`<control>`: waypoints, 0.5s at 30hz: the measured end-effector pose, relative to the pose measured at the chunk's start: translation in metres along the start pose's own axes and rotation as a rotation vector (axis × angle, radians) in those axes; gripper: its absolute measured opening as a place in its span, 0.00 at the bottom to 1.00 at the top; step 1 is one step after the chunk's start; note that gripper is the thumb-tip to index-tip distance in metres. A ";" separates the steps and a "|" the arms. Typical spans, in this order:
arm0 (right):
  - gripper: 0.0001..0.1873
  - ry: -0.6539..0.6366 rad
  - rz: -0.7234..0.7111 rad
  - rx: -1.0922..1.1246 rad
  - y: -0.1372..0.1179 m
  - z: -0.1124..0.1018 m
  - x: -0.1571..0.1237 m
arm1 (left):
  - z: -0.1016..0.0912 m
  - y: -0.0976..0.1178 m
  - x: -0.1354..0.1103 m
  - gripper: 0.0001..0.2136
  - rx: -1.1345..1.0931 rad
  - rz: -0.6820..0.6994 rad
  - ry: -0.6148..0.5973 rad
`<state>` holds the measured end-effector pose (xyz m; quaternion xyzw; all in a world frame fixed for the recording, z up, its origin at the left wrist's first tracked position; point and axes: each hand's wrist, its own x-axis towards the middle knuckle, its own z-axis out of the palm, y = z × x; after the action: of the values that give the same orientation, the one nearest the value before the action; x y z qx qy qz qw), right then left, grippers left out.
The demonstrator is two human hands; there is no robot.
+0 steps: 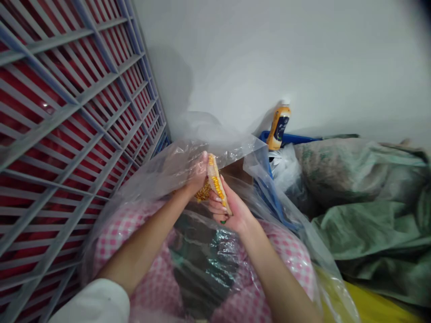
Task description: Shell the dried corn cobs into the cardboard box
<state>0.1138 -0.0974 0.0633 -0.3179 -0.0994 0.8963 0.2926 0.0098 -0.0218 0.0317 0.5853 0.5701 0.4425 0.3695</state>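
A corn cob (215,178), partly stripped with rows of yellow kernels left on it, stands tilted between my two hands. My right hand (234,207) is closed around its lower end, fingers wrapped over the near side. Against the upper left side, my left hand (198,174) grips the cob, its fingers partly hidden behind it. A small green bit (222,221) pokes out under my right hand; I cannot tell what it belongs to. Loose corn kernels (203,194) lie below, inside a large clear plastic bag (151,175) that spreads over my legs.
A slatted plastic crate (97,130) rises close on the left. Behind the bag is a white wall (235,67). At right, a yellow bottle (279,125) leans in a blue basket (306,139), beside stuffed woven sacks (363,175). Pink checked cloth (144,269) covers my legs.
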 end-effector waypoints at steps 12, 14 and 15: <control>0.31 0.556 -0.347 -0.592 0.007 -0.014 0.016 | -0.003 0.016 0.010 0.32 -0.248 -0.534 -0.221; 0.31 0.519 -0.305 -0.563 0.011 -0.013 0.019 | -0.002 0.013 0.009 0.32 -0.173 -0.473 -0.166; 0.31 0.485 -0.257 -0.506 0.012 -0.012 0.019 | -0.001 0.010 0.009 0.32 -0.144 -0.436 -0.140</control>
<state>0.1036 -0.0955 0.0399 -0.5682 -0.2845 0.6980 0.3302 0.0122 -0.0138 0.0425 0.4496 0.6230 0.3503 0.5358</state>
